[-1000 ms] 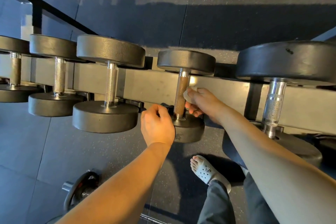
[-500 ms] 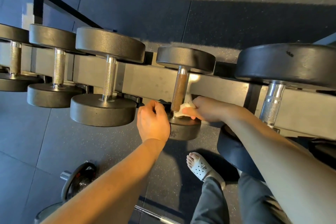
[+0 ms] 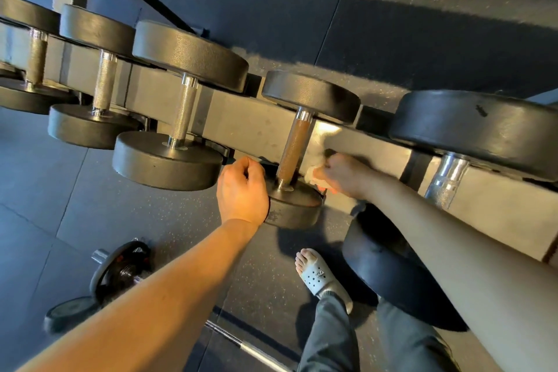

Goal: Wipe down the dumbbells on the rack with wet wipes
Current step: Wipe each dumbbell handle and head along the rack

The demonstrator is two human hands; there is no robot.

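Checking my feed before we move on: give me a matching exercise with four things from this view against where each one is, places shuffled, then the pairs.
Things:
1. wet wipe
2. brown-handled dumbbell
3. grey sandal
4. barbell

Places:
A. on the floor, lower left
B. on the rack, left hand at its near head
C. held in the right hand
D. worn by the person

Pairs: 1-C, 2-B, 3-D, 4-A.
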